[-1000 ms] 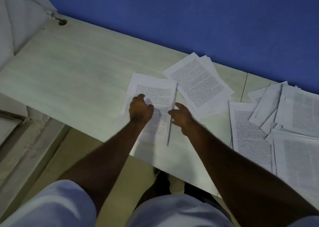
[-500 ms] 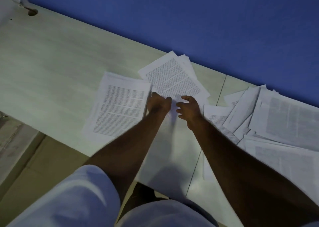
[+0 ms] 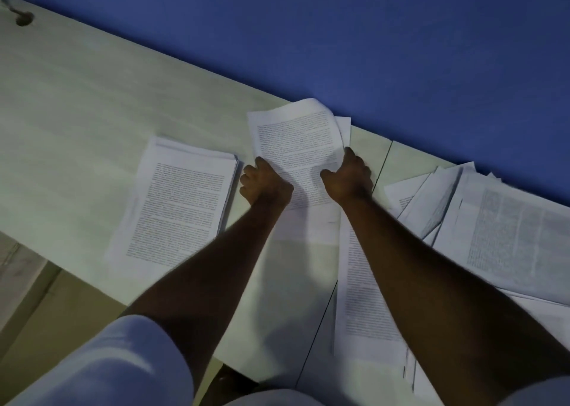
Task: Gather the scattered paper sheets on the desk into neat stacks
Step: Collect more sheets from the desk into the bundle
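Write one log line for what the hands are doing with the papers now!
left hand: grips sheets | right hand: grips same sheets | neat stack: left, on desk

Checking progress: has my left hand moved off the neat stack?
Yes. The left hand has gone right, off the neat stack, toward the desk seam, gripping the sheets.

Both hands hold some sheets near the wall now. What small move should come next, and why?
Probably carry the held sheets leftward and lay them on the neat stack. The left hand and right hand already grip their lower edge, the far end curls up off the desk, and the stack lies just beside them.
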